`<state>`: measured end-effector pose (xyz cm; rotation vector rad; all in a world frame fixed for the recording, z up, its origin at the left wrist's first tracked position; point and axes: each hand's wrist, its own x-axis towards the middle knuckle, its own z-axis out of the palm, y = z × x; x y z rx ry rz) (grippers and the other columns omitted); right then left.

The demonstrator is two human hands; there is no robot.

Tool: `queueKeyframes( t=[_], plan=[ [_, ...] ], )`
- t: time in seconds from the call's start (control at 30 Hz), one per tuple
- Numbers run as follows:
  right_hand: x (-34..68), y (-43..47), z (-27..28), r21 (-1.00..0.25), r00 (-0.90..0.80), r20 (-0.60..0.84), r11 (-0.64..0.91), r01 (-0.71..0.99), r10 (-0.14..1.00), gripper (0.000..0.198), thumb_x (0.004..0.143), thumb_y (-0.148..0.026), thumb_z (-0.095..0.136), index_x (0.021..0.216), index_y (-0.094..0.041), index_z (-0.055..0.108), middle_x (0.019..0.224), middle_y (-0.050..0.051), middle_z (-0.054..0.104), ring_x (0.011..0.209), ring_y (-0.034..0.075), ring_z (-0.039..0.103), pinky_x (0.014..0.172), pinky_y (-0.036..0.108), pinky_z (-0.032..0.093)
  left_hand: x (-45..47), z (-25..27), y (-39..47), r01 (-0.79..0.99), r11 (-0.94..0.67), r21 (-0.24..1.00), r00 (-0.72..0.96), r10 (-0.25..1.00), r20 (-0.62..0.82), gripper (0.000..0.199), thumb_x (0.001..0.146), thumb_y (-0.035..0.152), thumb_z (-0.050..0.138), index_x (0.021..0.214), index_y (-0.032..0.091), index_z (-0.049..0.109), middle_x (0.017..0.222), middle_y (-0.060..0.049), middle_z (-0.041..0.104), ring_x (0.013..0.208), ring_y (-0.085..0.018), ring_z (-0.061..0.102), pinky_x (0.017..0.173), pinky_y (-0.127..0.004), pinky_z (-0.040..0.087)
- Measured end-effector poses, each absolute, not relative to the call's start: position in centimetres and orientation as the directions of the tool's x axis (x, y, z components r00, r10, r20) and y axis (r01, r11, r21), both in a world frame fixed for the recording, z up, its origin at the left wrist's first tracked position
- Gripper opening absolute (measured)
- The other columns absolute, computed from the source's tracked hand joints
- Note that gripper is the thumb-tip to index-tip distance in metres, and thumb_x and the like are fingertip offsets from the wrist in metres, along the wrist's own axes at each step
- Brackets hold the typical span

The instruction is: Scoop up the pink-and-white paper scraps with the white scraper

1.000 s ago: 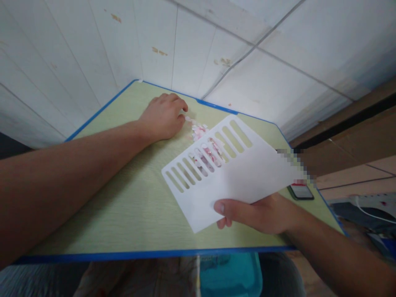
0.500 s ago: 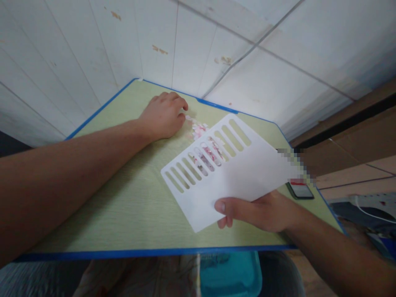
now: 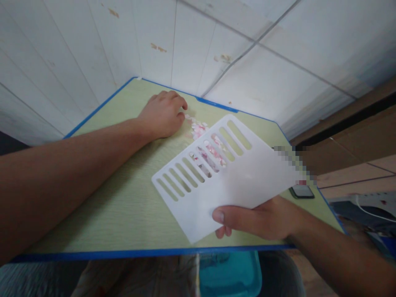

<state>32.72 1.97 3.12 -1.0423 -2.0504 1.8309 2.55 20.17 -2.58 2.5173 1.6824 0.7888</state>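
Observation:
My right hand [image 3: 250, 218] grips a flat white slotted plastic scraper [image 3: 238, 181], thumb on top and fingers beneath. The scraper is tilted above the table, its row of long slots towards the far left. A loose patch of small pink and white flat pieces [image 3: 199, 130] lies just beyond its slotted edge. More of these pieces show through the middle slots. My left hand [image 3: 163, 113] rests palm down left of the patch, fingers loosely curled, with a gap between thumb and forefinger. Its fingertips are partly hidden, and no held object shows.
The pale green table [image 3: 130, 198] has a blue edge and stands against a white panelled wall [image 3: 154, 24]. A phone [image 3: 303, 191] lies near the right edge. Below the front edge is a turquoise plastic tub [image 3: 235, 276]. A grey cable [image 3: 241, 57] runs down the wall.
The scraper and my right hand have come slightly nearer to me, and the slotted edge has shifted down and left. My left hand stays nearly still.

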Motion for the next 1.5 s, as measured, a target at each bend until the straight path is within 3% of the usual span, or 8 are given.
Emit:
queueKeyframes(
  t=[0.17,0.27,0.4,0.5,0.83,1.07,1.5],
  plan=[
    [32.4,1.8,3.3,-0.936,-0.755,-0.275,0.012,0.351,0.595,0.040,0.115,-0.053,0.094,0.091,-0.022,0.087,0.085,0.004,0.091,0.077,0.019,0.086,0.073,0.025,0.072,2.9,-2.2,19.8,0.872,-0.386,0.300,0.274,0.894,0.355,0.045,0.116,0.029,0.057,0.151,0.017,0.083,0.171,-0.022,0.076,0.164,-0.042,0.064,0.145,-0.069,0.047],
    [32.6,2.1,3.7,-0.950,-0.707,-0.222,0.014,0.312,0.671,0.044,0.114,-0.057,0.095,0.088,-0.023,0.086,0.081,0.005,0.089,0.073,0.023,0.086,0.070,0.030,0.074,3.0,-2.0,19.6,0.880,-0.375,0.292,0.264,0.897,0.356,0.047,0.117,0.028,0.054,0.152,0.016,0.083,0.171,-0.023,0.075,0.164,-0.041,0.065,0.146,-0.067,0.048],
    [33.7,3.6,3.8,-0.931,-0.419,0.043,0.189,0.313,0.907,0.044,0.113,-0.049,0.090,0.075,-0.028,0.083,0.076,0.005,0.087,0.076,0.028,0.086,0.084,0.041,0.078,2.3,-2.6,19.9,0.870,-0.409,0.276,0.282,0.871,0.402,0.044,0.113,0.031,0.058,0.146,0.027,0.085,0.160,-0.014,0.082,0.158,-0.039,0.070,0.140,-0.064,0.053],
    [34.6,5.0,3.3,-0.881,-0.190,0.216,0.275,0.384,0.958,0.041,0.106,-0.043,0.088,0.069,-0.029,0.078,0.070,0.004,0.083,0.072,0.029,0.083,0.083,0.042,0.076,1.6,-2.9,20.1,0.866,-0.431,0.253,0.295,0.849,0.438,0.044,0.110,0.031,0.058,0.143,0.028,0.088,0.154,-0.014,0.084,0.153,-0.041,0.073,0.137,-0.065,0.056],
    [34.8,6.5,2.6,-0.887,-0.108,0.110,0.147,0.437,0.988,0.036,0.087,-0.052,0.085,0.065,-0.030,0.067,0.061,0.005,0.072,0.058,0.025,0.070,0.060,0.037,0.065,1.4,-2.2,19.5,0.899,-0.391,0.199,0.297,0.877,0.378,0.048,0.110,0.035,0.053,0.144,0.027,0.086,0.160,-0.014,0.085,0.156,-0.039,0.074,0.138,-0.060,0.057],
    [35.6,7.2,2.5,-0.892,-0.150,0.087,0.144,0.428,0.985,0.034,0.087,-0.049,0.088,0.069,-0.028,0.068,0.063,0.004,0.072,0.059,0.023,0.070,0.061,0.035,0.065,1.3,-2.2,19.7,0.911,-0.369,0.183,0.284,0.885,0.370,0.050,0.109,0.036,0.053,0.146,0.028,0.086,0.161,-0.013,0.084,0.156,-0.038,0.074,0.138,-0.057,0.056],
    [36.0,6.5,2.1,-0.965,-0.525,-0.027,0.115,0.235,0.850,0.031,0.099,-0.043,0.103,0.094,-0.020,0.084,0.079,0.005,0.084,0.064,0.019,0.075,0.057,0.028,0.065,1.2,-2.3,19.9,0.909,-0.376,0.181,0.296,0.886,0.356,0.050,0.110,0.038,0.052,0.146,0.028,0.084,0.165,-0.014,0.082,0.157,-0.039,0.074,0.139,-0.056,0.055]
  ],
)
